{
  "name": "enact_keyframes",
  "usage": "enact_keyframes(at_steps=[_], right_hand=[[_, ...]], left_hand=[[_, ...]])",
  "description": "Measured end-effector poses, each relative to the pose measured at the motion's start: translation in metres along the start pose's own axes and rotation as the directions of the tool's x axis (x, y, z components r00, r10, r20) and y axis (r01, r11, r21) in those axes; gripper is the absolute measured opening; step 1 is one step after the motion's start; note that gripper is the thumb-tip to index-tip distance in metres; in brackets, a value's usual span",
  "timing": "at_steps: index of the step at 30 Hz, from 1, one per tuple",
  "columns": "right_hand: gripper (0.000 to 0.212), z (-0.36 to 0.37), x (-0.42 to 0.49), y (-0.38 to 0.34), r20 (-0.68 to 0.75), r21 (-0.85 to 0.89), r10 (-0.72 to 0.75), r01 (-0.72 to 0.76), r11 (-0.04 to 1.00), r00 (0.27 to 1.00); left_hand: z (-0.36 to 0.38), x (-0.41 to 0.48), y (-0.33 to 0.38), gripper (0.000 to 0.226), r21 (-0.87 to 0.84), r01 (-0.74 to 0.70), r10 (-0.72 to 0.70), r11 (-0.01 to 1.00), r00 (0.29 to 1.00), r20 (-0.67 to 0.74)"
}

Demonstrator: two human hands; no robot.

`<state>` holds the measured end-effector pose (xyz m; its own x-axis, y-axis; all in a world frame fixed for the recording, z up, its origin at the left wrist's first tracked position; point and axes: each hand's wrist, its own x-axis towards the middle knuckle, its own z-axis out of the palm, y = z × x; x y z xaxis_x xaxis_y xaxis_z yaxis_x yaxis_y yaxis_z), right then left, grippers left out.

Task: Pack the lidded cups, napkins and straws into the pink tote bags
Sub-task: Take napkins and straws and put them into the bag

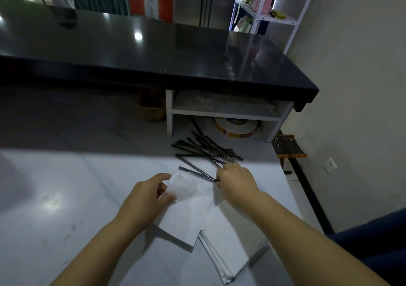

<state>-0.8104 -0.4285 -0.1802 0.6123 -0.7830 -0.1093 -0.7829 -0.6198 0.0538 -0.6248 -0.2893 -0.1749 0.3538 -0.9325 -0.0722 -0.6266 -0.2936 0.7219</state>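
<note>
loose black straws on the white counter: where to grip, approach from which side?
I'd pinch the straws at their near-right ends, from above on the near side, as the right hand does. They fan apart at the far left but converge there, so one pinch likely gathers several. They lie flat on the counter, so only fingertips fit.

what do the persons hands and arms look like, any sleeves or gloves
No gloves on the left hand or right hand, and no rings, watch or bands show. The left forearm and right forearm are bare, with no sleeves in view.
</note>
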Motion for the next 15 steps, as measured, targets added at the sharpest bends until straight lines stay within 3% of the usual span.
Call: enact_keyframes(at_steps=[10, 15], right_hand=[[0.033, -0.013, 0.004, -0.015, 0.133, -0.033, 0.06, -0.056, 0.998, 0.989], [0.037, -0.011, 0.005, -0.026, 0.177, -0.21, 0.071, -0.033, 0.977, 0.982]], left_hand=[[-0.012, -0.009, -0.01, 0.032, 0.013, 0.053, -0.053, 0.999, 0.998, -0.019], [-0.021, -0.02, -0.017, 0.029, 0.024, 0.084, -0.083, 0.996, 0.996, -0.026]])
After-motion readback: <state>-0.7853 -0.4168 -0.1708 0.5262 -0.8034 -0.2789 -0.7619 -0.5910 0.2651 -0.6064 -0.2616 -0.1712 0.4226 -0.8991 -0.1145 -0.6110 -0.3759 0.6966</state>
